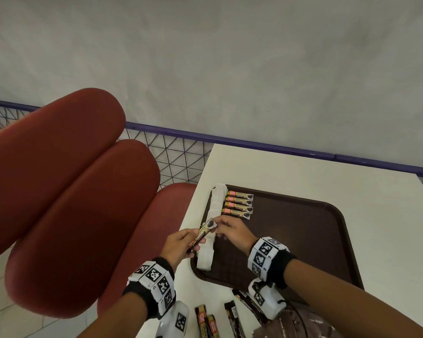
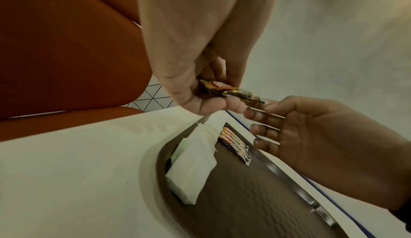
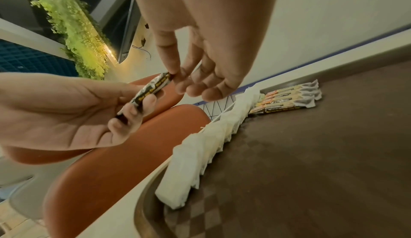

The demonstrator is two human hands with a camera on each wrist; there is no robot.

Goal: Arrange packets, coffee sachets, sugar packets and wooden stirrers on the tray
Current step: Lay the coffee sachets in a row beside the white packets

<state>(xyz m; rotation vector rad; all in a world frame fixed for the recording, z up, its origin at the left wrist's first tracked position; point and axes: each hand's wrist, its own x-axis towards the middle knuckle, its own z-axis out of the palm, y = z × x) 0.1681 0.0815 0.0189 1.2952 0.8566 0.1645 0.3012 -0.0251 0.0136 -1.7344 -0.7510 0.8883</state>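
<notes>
Both hands meet just above the left edge of the brown tray (image 1: 303, 240), holding one coffee sachet (image 1: 202, 234) between them. The left hand (image 1: 178, 245) has its fingers and thumb curled round the sachet's lower, red-labelled end, while the right hand (image 1: 230, 229) pinches the upper end with the tips of thumb and forefinger, its other fingers loosely bent and free. The sachet is off the tray surface, its long axis running diagonally, with the lower end toward the near left and the printed cup end pointing up toward the far right, across the row of white packets (image 1: 211, 230). That row lies along the tray's left edge, reaching from the far-left corner down toward the near-left corner, the packets overlapping one another. Just beside its far end, in the tray's far-left corner, four coffee sachets (image 1: 238, 204) lie flat and parallel, touching side by side, long axes pointing across the tray with their orange ends toward the white packets. On the white table (image 1: 303, 172), near the tray's near edge, more loose sachets (image 1: 206, 323) lie scattered, roughly pointing away from the person. A red cushioned seat (image 1: 71, 191) stands left of the table.
</notes>
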